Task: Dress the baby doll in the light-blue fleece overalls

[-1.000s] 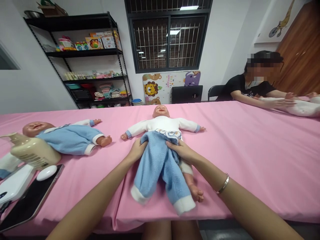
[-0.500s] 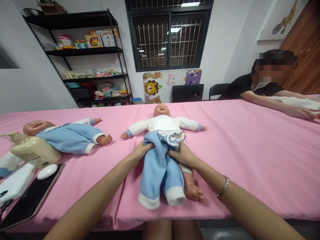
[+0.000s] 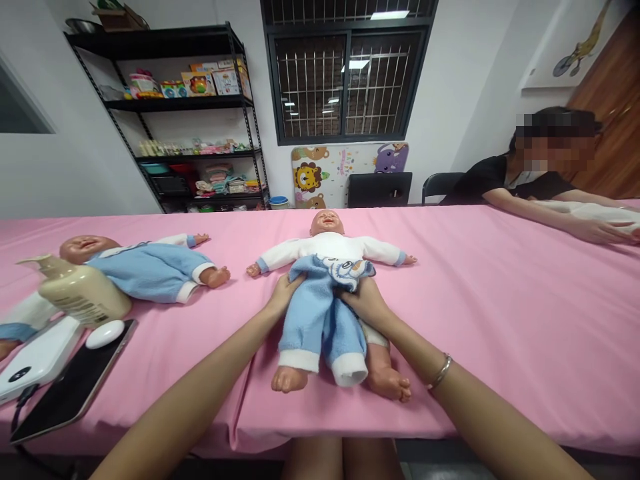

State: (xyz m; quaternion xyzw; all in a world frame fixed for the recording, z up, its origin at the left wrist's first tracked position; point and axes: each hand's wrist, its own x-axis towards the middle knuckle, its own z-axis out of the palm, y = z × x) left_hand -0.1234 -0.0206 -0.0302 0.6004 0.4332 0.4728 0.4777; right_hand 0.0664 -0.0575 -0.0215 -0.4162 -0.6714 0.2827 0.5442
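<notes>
A baby doll [image 3: 327,245] in a white long-sleeved top lies on its back in front of me, arms spread. Light blue fleece pants [image 3: 304,320] with white cuffs and an animal face at the waist lie over its lower body. My left hand [image 3: 286,292] is closed on the left side of the waist, its fingertips partly hidden by cloth. On the other side my right hand [image 3: 367,301] grips the pants too. The doll's left-hand foot [image 3: 289,379] shows below one cuff; whether it passes through is unclear. The other foot [image 3: 390,383] is bare, beside the pants.
A second doll [image 3: 150,270] in blue pants lies at left, behind a pump bottle [image 3: 83,290]. Nearer are a white device [image 3: 37,363], a black phone [image 3: 70,390] and a white oval case [image 3: 105,335]. Across the pink-covered table [image 3: 500,320], at right, a person's hands [image 3: 607,230] touch white cloth.
The pants have shifted up toward the doll's torso, and the foot under the left cuff has come into view. Both hands keep their hold. The camera view has shifted slightly.
</notes>
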